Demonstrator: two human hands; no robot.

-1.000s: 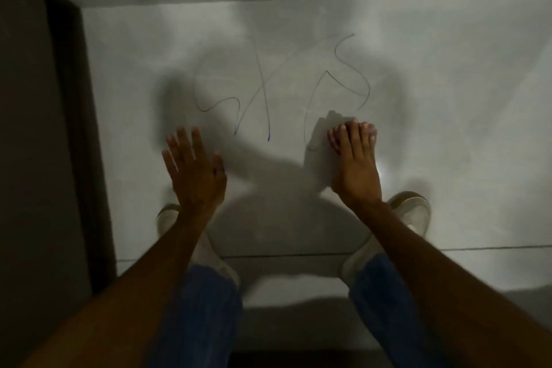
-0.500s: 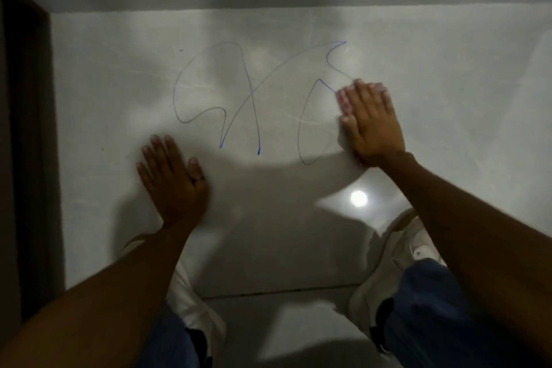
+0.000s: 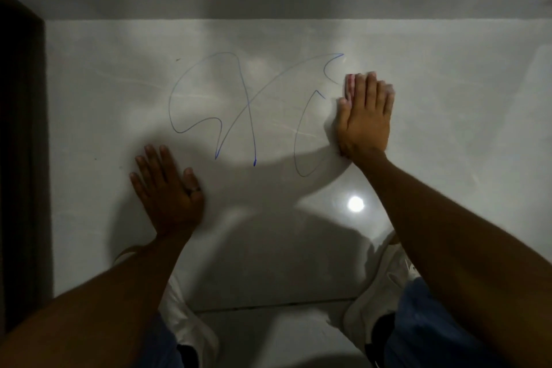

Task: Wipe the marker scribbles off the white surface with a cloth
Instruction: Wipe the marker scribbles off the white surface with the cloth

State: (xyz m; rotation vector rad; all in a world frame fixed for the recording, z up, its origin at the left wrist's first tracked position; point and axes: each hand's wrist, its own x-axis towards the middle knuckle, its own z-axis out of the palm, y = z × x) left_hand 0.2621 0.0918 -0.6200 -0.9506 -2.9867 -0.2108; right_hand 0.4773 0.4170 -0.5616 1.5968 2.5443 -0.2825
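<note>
Blue marker scribbles [image 3: 246, 104] loop across the glossy white surface [image 3: 448, 128], a floor tile in front of me. My right hand [image 3: 366, 122] presses flat on the scribbles' right end, fingers together. The white cloth [image 3: 332, 128] lies under it, almost all hidden; only a pale edge shows beside the thumb. The marker line breaks off where this hand rests. My left hand [image 3: 168, 188] lies flat and spread on the tile, below and left of the scribbles, holding nothing.
A dark door frame [image 3: 21, 158] runs down the left edge. A grey skirting strip [image 3: 268, 4] borders the far side. A lamp's reflection [image 3: 355, 204] glares near my right wrist. My white shoes [image 3: 191, 323] [image 3: 376, 293] stand by a tile joint [image 3: 268, 305].
My right hand slid the cloth away from me and rightward over the scribbles' right loop, and part of that line is gone. The left hand stayed flat on the tile.
</note>
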